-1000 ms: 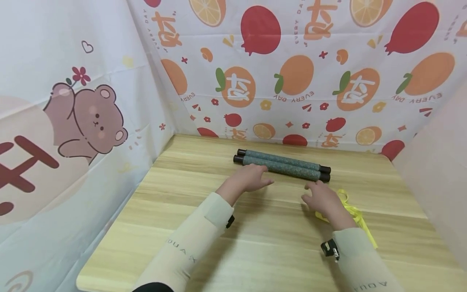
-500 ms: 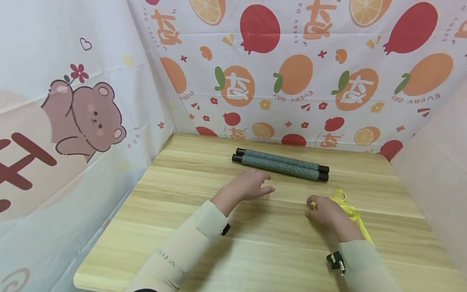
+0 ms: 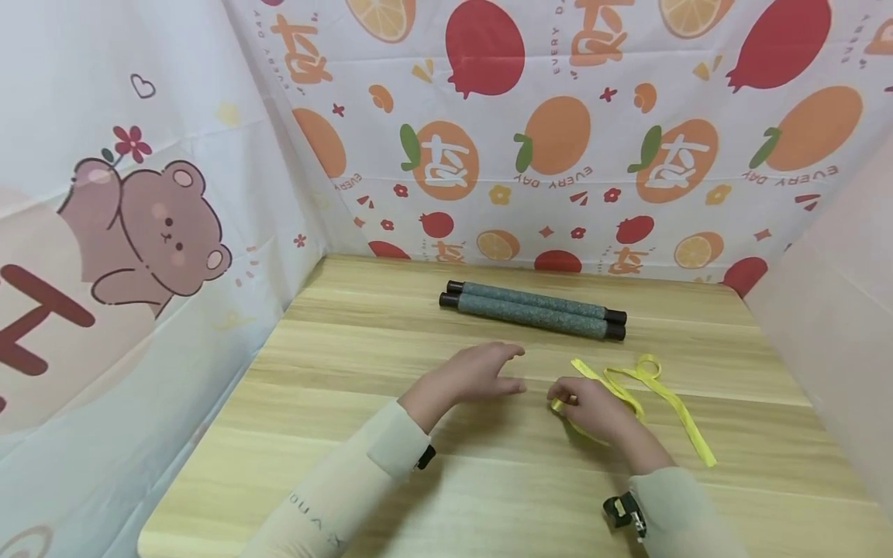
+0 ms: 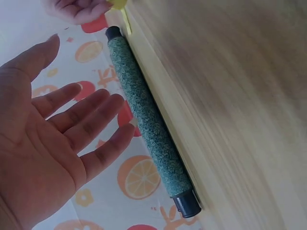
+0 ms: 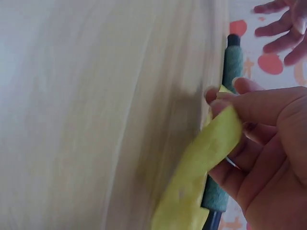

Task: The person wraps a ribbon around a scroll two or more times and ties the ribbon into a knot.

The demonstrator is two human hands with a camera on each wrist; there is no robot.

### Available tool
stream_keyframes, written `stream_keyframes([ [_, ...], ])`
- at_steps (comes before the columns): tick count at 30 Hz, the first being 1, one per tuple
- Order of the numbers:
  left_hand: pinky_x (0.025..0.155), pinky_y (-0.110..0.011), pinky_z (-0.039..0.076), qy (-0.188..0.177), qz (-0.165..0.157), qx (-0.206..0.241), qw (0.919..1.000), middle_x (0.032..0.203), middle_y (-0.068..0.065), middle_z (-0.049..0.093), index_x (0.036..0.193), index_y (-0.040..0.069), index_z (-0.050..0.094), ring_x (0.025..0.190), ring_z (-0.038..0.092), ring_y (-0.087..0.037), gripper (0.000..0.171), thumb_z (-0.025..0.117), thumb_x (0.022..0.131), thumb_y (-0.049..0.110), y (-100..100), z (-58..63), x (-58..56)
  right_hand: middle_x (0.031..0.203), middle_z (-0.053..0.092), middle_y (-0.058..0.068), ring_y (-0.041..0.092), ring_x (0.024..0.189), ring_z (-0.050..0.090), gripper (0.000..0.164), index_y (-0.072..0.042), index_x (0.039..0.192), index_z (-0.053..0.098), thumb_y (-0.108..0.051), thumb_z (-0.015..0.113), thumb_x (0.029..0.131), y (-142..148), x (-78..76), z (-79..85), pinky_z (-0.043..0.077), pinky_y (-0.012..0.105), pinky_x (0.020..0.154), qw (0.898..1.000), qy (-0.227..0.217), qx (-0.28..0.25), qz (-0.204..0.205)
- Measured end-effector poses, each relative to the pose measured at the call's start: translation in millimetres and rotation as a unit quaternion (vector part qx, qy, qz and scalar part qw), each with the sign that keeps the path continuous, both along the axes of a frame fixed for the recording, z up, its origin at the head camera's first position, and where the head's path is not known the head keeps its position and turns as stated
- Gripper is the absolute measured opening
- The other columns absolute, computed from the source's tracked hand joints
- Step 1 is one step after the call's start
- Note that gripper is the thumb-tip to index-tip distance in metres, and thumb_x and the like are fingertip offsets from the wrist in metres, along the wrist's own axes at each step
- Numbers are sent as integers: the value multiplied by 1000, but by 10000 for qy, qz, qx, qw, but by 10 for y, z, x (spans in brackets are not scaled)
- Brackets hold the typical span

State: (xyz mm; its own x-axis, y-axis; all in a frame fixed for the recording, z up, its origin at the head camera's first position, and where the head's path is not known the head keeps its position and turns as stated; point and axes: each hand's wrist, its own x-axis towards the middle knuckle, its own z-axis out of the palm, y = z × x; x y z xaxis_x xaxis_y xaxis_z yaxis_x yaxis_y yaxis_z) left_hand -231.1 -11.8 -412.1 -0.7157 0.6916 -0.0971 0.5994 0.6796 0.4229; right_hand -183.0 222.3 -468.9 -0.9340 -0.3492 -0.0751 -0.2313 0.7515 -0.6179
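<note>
In the head view, a yellow ribbon (image 3: 673, 397) lies in loose loops on the right part of the tabletop. My right hand (image 3: 593, 407) pinches one stretch of it between thumb and fingers; the right wrist view shows the ribbon's flat band (image 5: 196, 158) hanging from the fingertips. Left of it, my left hand (image 3: 481, 373) hovers with fingers extended, holding nothing, palm showing in the left wrist view. Behind both hands, a green patterned roll with black ends (image 3: 530, 315) lies against a second, matching roll (image 3: 530, 296), like a rolled scroll.
The pale wooden tabletop (image 3: 335, 434) meets a fruit-printed cloth (image 3: 502, 155) at the back. A cloth with a bear print (image 3: 174, 232) hangs on the left, and a plain pale panel (image 3: 837, 310) bounds the right.
My right hand has come down to the ribbon, pinched it and drawn a stretch leftward, spreading its loops. My left hand has drawn back slightly from the rolls, which stay put.
</note>
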Motion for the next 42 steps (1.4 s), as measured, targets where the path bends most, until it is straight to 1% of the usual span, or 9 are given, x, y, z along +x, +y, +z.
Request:
stream_keyframes([
  [6, 102, -39, 43, -183, -276, 361, 9988, 142, -4, 47, 141, 14, 40, 124, 44, -15, 71, 65, 84, 47, -2, -21, 67, 112, 66, 4, 16, 100, 58, 46, -18, 124, 60, 5, 56, 84, -106, 40, 55, 50, 52, 88, 9978, -75, -630, 179],
  [13, 104, -38, 41, -275, -446, 648, 9965, 139, -1, 49, 137, 16, 44, 125, 42, -12, 69, 68, 81, 48, 14, -72, 115, 130, 58, 17, 21, 109, 57, 61, -15, 137, 48, 12, 48, 82, -172, 70, 170, 49, 32, 66, 9853, -571, -1536, 490],
  [19, 92, -31, 48, -573, -596, 1074, 9908, 120, 7, 62, 127, 24, 53, 106, 52, -1, 50, 69, 83, 41, 44, -143, 161, 142, 46, 17, 25, 120, 50, 64, -14, 138, 46, 14, 45, 81, -221, 120, 235, 44, 24, 56, 9692, -1146, -2044, 759],
  [22, 78, -26, 50, -709, -544, 1326, 9871, 108, 10, 65, 119, 25, 58, 88, 55, 0, 39, 68, 84, 39, 53, -156, 177, 139, 48, 18, 24, 109, 56, 64, -14, 136, 48, 16, 44, 79, -239, 138, 269, 39, 23, 53, 9589, -1351, -2312, 941],
  [24, 67, -23, 46, -847, -492, 1446, 9846, 93, 10, 65, 109, 24, 62, 75, 53, -2, 29, 67, 85, 38, 51, -162, 180, 135, 52, 19, 18, 81, 59, 64, -15, 135, 49, 15, 44, 79, -243, 150, 296, 33, 24, 48, 9532, -1489, -2444, 980],
  [28, 52, -22, 37, -1147, -386, 1556, 9804, 68, 5, 53, 91, 22, 61, 56, 44, -7, 22, 66, 84, 43, 28, -168, 172, 126, 60, 17, 15, 50, 46, 62, -17, 135, 49, 12, 45, 81, -235, 158, 340, 36, 24, 44, 9444, -1688, -2665, 925],
  [34, 45, -24, 44, -1674, -224, 1435, 9751, 65, -6, 65, 94, 21, 66, 50, 57, -19, 24, 63, 86, 44, -37, -146, 157, 115, 62, 19, 37, 60, 59, 54, -15, 132, 52, 10, 48, 84, -213, 141, 363, 54, 36, 52, 9377, -1767, -2874, 826],
  [39, 49, -25, 48, -1532, -212, 1489, 9767, 81, -5, 71, 82, 23, 71, 53, 58, -16, 18, 64, 87, 39, -146, -140, 97, 105, 62, 19, 25, 57, 56, 41, -15, 128, 55, -7, 61, 89, -182, 131, 321, 54, 41, 51, 9462, -1694, -2687, 622],
  [42, 55, -25, 47, -1303, -104, 1589, 9786, 78, 0, 70, 77, 25, 71, 59, 56, -12, 17, 65, 86, 38, -251, -114, 38, 93, 63, 20, 20, 56, 54, 39, -15, 125, 57, -17, 65, 88, -148, 112, 275, 53, 41, 49, 9534, -1577, -2524, 490],
])
